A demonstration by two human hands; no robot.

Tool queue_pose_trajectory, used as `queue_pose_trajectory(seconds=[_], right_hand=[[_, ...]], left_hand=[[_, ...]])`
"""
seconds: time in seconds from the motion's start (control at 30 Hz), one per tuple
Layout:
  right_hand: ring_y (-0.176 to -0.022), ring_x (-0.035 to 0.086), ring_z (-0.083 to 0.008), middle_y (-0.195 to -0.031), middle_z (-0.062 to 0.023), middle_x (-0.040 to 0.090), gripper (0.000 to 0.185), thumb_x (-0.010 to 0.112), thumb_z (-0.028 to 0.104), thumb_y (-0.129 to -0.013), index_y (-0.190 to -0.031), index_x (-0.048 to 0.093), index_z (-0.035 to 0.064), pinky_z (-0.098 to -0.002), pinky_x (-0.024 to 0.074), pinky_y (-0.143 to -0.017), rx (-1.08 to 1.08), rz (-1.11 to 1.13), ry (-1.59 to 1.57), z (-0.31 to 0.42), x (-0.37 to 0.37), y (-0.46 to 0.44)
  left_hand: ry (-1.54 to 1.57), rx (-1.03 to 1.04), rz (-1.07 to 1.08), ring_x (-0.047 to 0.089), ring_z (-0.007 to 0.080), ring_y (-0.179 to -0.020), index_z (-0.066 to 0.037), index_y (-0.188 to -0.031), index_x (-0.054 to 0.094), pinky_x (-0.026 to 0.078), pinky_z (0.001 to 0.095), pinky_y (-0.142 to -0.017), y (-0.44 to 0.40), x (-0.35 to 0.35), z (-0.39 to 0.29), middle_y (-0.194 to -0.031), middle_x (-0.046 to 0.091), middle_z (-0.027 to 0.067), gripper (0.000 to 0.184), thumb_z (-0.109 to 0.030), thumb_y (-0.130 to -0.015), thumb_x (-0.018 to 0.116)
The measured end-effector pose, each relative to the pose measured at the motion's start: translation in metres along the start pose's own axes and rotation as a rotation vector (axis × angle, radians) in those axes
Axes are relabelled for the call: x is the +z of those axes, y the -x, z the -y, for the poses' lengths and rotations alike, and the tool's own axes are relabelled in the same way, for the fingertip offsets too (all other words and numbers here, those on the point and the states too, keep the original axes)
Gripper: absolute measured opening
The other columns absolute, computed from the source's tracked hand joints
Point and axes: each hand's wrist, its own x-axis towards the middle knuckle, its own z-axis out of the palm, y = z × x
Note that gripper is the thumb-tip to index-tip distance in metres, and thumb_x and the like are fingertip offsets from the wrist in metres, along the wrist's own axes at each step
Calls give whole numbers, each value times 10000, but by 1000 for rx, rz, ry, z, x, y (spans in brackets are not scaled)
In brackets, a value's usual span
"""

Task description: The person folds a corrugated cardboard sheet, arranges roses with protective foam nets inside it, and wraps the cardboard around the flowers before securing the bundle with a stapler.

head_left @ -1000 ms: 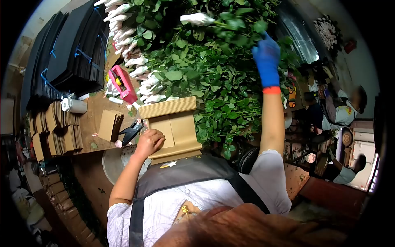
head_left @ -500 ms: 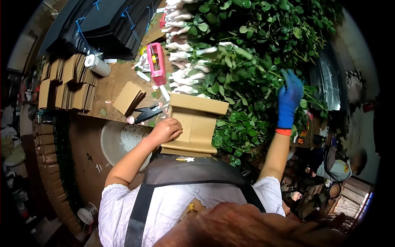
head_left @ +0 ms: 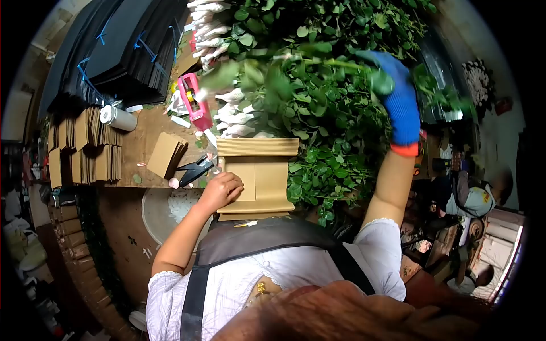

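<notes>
A blue glove covers my right hand point(head_left: 398, 96), which is raised above the leafy pile and closed around a long rose stem point(head_left: 335, 62). The stem lies roughly level, its leaves and left end blurred by motion. My left hand point(head_left: 223, 190) is bare, fingers bent together, pressing on the left side of a brown corrugated cardboard wrapper point(head_left: 272, 179). That wrapper lies in front of my apron, its far and near edges folded up. Beyond it are several roses with white-covered heads point(head_left: 236, 116), their green foliage point(head_left: 324, 125) spreading to the right.
Left of the roses sit a pink tape dispenser point(head_left: 199, 116), black-handled scissors point(head_left: 196, 171) and a small cardboard stack point(head_left: 166, 154). Farther left are a white bottle point(head_left: 118, 118), more cardboard bundles point(head_left: 85, 162) and tied black sheets point(head_left: 122, 65). A bin point(head_left: 152, 219) stands below the table edge.
My right hand has lifted and moved away from me with the rose stem, whose head end swung left. The view has shifted slightly; my left hand stays on the cardboard.
</notes>
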Motion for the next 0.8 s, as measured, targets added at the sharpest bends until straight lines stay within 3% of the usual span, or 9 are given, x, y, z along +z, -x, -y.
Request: queue_pose_trajectory(seconds=[0.1, 0.2, 0.23, 0.33, 0.43, 0.6, 0.63, 0.7, 0.8], right_hand=[[-992, 667, -328, -1061, -114, 688, 266, 565, 266, -931, -1166, 689, 260, -427, 536, -831, 154, 31, 429, -47, 40, -25], [-1250, 547, -335, -1522, -138, 420, 716, 657, 382, -867, -1506, 374, 229, -543, 489, -930, 231, 188, 1186, -48, 76, -35], [-1157, 607, -336, -1388, -169, 545, 623, 689, 316, -831, -1405, 499, 167, -499, 518, -891, 114, -24, 1040, -44, 86, -17], [-943, 697, -301, -1027, -127, 712, 239, 643, 275, -845, -1044, 707, 159, -433, 540, -776, 300, 405, 556, -3, 111, 17], [-1006, 682, -323, -1056, -141, 708, 282, 679, 289, -821, -1042, 696, 114, -448, 540, -839, 341, 707, 412, -26, 169, 87], [-870, 675, -318, -999, -103, 704, 242, 672, 154, -812, -1051, 697, 123, -441, 536, -794, 267, 164, 495, 24, 113, 73], [-1059, 610, -288, -1167, -60, 647, 427, 716, 90, -774, -1188, 660, 178, -399, 498, -931, 245, 54, 559, 52, 91, 67], [-1048, 614, -272, -1139, -45, 656, 485, 708, 82, -779, -1243, 641, 201, -410, 491, -953, 82, -17, 491, 44, 92, 70], [-1023, 634, -259, -1106, -36, 680, 521, 699, 59, -783, -1272, 633, 224, -408, 501, -952, 359, 261, 470, 34, 86, 73]], left_hand=[[2, 10, 1, 663, 249, -882, -56, -848, 738, 546, 365, -772, -1, 0, 0, -904, 700, 57, 65, -82, -790, 750], [-2, 8, -8, 662, 256, -878, -55, -851, 738, 543, 364, -774, 2, 2, 0, -906, 700, 65, 69, -84, -791, 751], [-4, 20, -5, 662, 258, -877, -54, -853, 738, 542, 364, -775, 1, 2, 2, -907, 699, 68, 70, -85, -791, 752], [9, -5, 5, 659, 271, -880, -56, -879, 731, 533, 364, -778, -1, 1, -1, -919, 697, 70, 82, -93, -807, 744], [-1, 18, 18, 658, 268, -884, -55, -877, 727, 532, 367, -781, 0, 2, 1, -919, 696, 64, 74, -91, -813, 739], [-17, 13, 41, 660, 267, -889, -55, -866, 722, 533, 370, -777, -1, 2, 0, -915, 695, 61, 67, -98, -817, 739], [-20, 20, 43, 660, 268, -888, -55, -865, 723, 534, 371, -774, -1, 3, 2, -913, 694, 62, 67, -98, -817, 739], [-28, 27, 33, 661, 271, -887, -55, -863, 725, 535, 373, -769, -1, 3, 1, -911, 694, 63, 67, -100, -817, 740], [-25, 17, 51, 663, 275, -889, -54, -869, 729, 540, 380, -772, 2, -1, -2, -921, 697, 68, 68, -101, -821, 738]])
